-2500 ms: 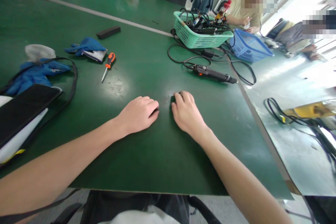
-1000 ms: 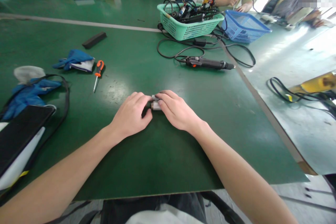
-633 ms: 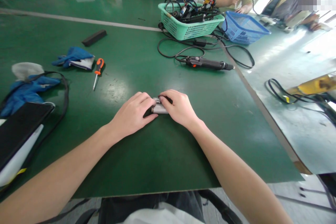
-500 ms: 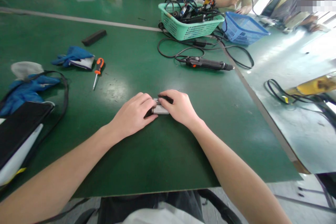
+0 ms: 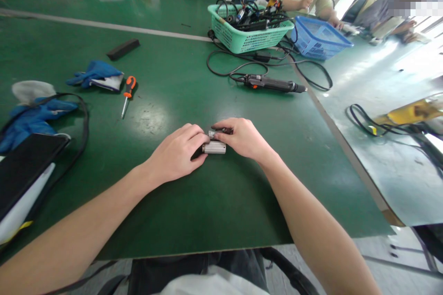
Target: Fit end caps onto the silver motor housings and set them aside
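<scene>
In the head view my left hand (image 5: 182, 150) is closed around the black end of a small silver metal block (image 5: 214, 148) low over the green table. My right hand (image 5: 244, 138) pinches a small silver-and-dark piece (image 5: 212, 134) just behind the block; its kind is unclear. My left fingertips meet this piece's left end. Fingers hide much of both parts. An orange-and-black screwdriver (image 5: 129, 87) lies beyond my left hand. A black electric screwdriver (image 5: 273, 84) with a cord lies farther off to the right.
Blue gloves (image 5: 98, 73), a black bar (image 5: 123, 49) and a dark phone-like slab (image 5: 31, 170) lie to the left. A green basket (image 5: 249, 39) of cabled tools and a blue basket (image 5: 320, 46) stand at the back. A yellow-handled tool (image 5: 410, 111) lies right. Other people sit beyond.
My right hand has shifted slightly right, uncovering more of the silver block and the small piece. My left hand stays nearly in place. A person at the back has moved a hand rightward.
</scene>
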Demonstrator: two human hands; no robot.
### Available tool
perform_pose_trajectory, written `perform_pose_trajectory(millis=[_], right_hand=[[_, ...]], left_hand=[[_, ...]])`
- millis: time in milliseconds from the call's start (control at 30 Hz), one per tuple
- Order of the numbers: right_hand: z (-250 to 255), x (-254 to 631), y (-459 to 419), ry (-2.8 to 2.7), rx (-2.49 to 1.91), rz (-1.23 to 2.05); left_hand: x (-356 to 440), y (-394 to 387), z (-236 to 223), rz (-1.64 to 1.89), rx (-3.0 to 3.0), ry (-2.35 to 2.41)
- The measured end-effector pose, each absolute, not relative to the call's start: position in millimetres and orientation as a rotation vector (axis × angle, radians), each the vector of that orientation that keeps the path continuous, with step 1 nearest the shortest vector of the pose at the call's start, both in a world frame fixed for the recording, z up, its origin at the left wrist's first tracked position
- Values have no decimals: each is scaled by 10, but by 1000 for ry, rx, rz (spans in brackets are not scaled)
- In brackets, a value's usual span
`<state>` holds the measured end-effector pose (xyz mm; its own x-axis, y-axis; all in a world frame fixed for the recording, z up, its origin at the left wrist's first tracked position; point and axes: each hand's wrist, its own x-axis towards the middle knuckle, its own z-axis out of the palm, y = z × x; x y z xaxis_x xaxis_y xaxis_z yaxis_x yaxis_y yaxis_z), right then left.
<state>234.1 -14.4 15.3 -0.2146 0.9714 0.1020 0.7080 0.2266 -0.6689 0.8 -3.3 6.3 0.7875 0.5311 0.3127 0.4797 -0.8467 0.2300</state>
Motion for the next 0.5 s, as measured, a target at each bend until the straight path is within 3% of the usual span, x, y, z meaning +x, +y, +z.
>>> perform_pose_trajectory(millis=[300, 500], right_hand=[[249, 2832, -151, -2008, -1784, 588], [322, 2658, -364, -2187, -1622, 572]], left_hand=[[-52, 62, 85, 543, 2721, 1277], [-38, 170, -16, 623, 2635, 1334]])
